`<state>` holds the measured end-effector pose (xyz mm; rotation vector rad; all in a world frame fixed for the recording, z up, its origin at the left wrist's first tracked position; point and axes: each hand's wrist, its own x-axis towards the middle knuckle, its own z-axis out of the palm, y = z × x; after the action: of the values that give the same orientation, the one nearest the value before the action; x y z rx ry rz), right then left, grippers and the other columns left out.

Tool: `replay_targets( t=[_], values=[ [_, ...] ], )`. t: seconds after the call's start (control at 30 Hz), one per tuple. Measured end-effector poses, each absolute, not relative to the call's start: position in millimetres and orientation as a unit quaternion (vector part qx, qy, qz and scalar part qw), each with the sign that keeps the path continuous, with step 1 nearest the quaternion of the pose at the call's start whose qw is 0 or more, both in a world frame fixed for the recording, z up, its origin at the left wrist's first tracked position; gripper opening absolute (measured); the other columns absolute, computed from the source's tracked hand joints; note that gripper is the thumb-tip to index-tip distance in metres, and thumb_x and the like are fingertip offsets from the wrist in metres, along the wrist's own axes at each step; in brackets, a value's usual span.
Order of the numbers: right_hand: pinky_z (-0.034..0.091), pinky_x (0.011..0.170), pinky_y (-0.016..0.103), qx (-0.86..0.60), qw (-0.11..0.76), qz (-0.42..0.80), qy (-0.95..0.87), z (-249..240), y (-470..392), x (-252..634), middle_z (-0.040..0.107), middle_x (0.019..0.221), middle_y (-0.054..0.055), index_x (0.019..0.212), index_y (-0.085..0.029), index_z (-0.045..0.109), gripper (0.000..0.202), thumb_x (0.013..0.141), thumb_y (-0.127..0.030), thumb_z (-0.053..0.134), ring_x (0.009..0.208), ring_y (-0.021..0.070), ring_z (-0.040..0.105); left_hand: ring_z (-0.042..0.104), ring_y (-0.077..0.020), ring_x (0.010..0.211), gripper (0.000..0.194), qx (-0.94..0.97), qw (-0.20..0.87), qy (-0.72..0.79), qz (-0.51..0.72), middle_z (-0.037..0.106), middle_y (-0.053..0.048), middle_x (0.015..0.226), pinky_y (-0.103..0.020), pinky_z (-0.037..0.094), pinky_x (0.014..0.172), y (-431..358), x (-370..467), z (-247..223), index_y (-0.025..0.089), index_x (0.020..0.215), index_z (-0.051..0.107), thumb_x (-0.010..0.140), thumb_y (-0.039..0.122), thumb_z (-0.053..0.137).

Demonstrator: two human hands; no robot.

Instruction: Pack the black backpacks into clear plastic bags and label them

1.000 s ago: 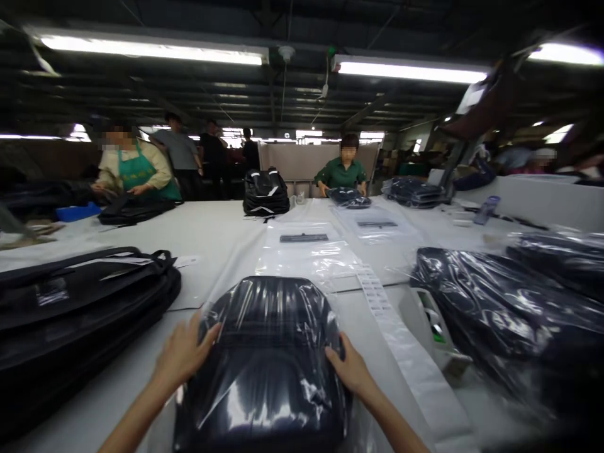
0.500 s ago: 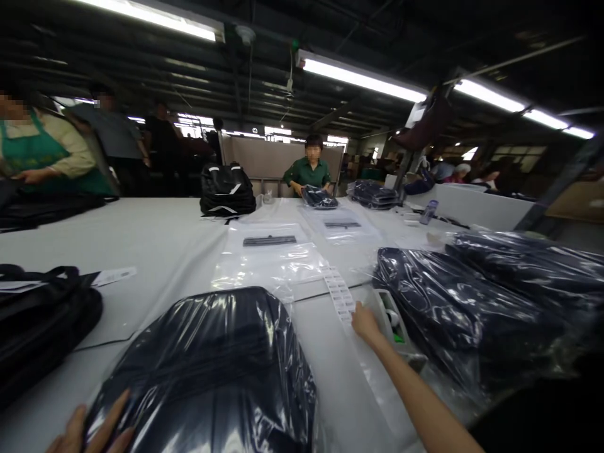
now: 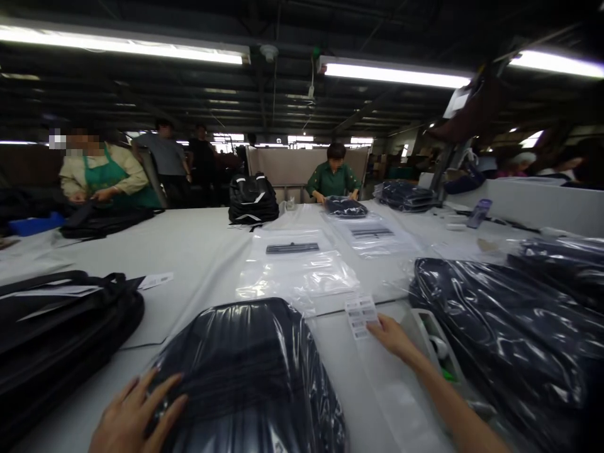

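A dark bag in clear plastic (image 3: 245,365) lies flat on the white table, nearest to me. My left hand (image 3: 139,412) rests on its left side with the fingers spread. To the right of it, my right hand (image 3: 391,335) pinches the right edge of a sheet of printed labels (image 3: 360,316). A pale backing strip runs from the labels toward me under my right forearm. Beside that forearm stands a grey tape dispenser (image 3: 436,346) with a white roll and something green in it.
Black bags (image 3: 61,327) are stacked at the left, plastic-wrapped dark bags (image 3: 495,327) at the right. Clear plastic bags (image 3: 295,270) lie ahead. Across the table a person in green (image 3: 334,179) handles a wrapped bag; another in a green apron (image 3: 101,173) works at the far left.
The view has turned left. My left hand has come further onto the wrapped bag. The label strip now shows a shorter printed part, with my right hand at its edge.
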<state>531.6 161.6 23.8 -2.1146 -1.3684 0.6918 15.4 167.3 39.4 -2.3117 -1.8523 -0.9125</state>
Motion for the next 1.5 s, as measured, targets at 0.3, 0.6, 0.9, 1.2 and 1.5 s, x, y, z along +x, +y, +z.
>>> replay_targets(
  t=[0.3, 0.6, 0.9, 1.2, 1.5],
  values=[
    [0.051, 0.066, 0.032, -0.574, 0.564, 0.413, -0.427, 54.4, 145.0, 506.8, 0.071, 0.081, 0.004, 0.091, -0.018, 0.056, 0.038, 0.067, -0.044, 0.069, 0.074, 0.0231, 0.066, 0.057, -0.0229, 0.103, 0.050, -0.703, -0.562, -0.310, -0.307, 0.058, -0.008, 0.110, -0.035, 0.044, 0.090, 189.5, 299.6, 83.2, 0.022, 0.097, 0.041, 0.062, 0.026, 0.075],
    [0.049, 0.059, 0.028, -0.530, 0.607, 0.427, -0.410, 45.7, 134.2, 508.9, 0.068, 0.087, 0.001, 0.116, -0.026, 0.033, 0.056, 0.072, -0.032, 0.067, 0.070, 0.0185, 0.064, 0.056, -0.0131, 0.063, 0.031, -0.647, -0.598, -0.309, -0.357, 0.055, 0.005, 0.065, -0.022, 0.040, 0.057, 197.4, 363.4, 31.5, 0.020, 0.091, 0.046, 0.065, 0.012, 0.060],
    [0.048, 0.068, 0.030, -0.515, 0.602, 0.424, -0.439, 32.6, 138.9, 525.5, 0.067, 0.088, 0.001, 0.111, -0.023, 0.045, 0.046, 0.071, -0.027, 0.067, 0.078, 0.0190, 0.062, 0.057, -0.0145, 0.062, 0.018, -0.639, -0.567, -0.348, -0.385, 0.061, 0.003, 0.064, -0.023, 0.042, 0.058, 206.3, 376.3, 24.8, 0.016, 0.081, 0.059, 0.063, 0.019, 0.064],
    [0.042, 0.090, 0.036, -0.656, 0.467, 0.125, -0.579, 38.9, 139.1, 531.9, 0.056, 0.102, 0.005, 0.094, -0.027, 0.069, 0.020, 0.074, -0.027, 0.065, 0.099, 0.0225, 0.053, 0.062, -0.0170, 0.073, 0.010, -0.685, -0.503, -0.328, -0.412, 0.069, 0.001, 0.073, -0.023, 0.044, 0.068, 211.3, 381.1, 25.3, 0.020, 0.070, 0.066, 0.072, 0.018, 0.057],
    [0.046, 0.084, 0.037, -0.662, 0.492, -0.034, -0.564, 12.3, 152.0, 538.9, 0.058, 0.111, 0.008, 0.078, -0.028, 0.073, 0.015, 0.080, -0.035, 0.059, 0.094, 0.0231, 0.055, 0.064, -0.0195, 0.082, 0.027, -0.825, -0.339, -0.367, -0.265, 0.070, -0.004, 0.084, -0.025, 0.044, 0.074, 218.5, 389.0, 13.8, 0.019, 0.086, 0.069, 0.088, 0.032, 0.045]
  ],
)
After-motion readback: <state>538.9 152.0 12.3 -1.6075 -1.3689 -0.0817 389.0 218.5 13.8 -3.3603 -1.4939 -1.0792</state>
